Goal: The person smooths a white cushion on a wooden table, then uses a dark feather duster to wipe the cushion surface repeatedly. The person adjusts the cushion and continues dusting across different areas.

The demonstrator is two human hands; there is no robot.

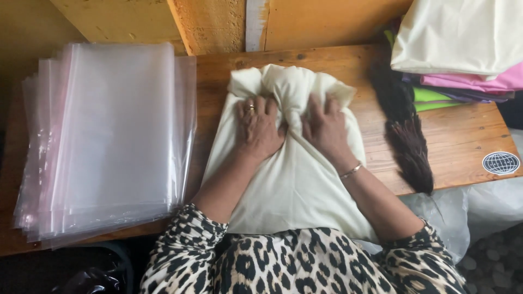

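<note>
Both hands pressed palm-down on cream fabric (289, 179), fingers curled into bunched cloth near its far end: left hand (259, 128), ring on one finger, gripping a fold; right hand (327, 128), bracelet at wrist, gripping adjacent fold. Grip narrow on both sides, closed on gathered cloth, knuckles nearly touching at centre. Fabric lying on wooden table (463, 141), far end crumpled beyond fingertips, near end draped off table edge toward leopard-print sleeves (305, 267). Stack of clear plastic bags (114, 136) just beside fabric on left side, edge touching or overlapping cloth; cannot tell which. Dark feather duster (406, 136) near right hand, apart from cloth. Folded fabrics (463, 49) piled at far right corner. Risks, judged: uneven pull between hands likely to skew fold; overhanging near end may drag cloth off table; sideways slide could disturb slippery bag stack or brush duster.
</note>
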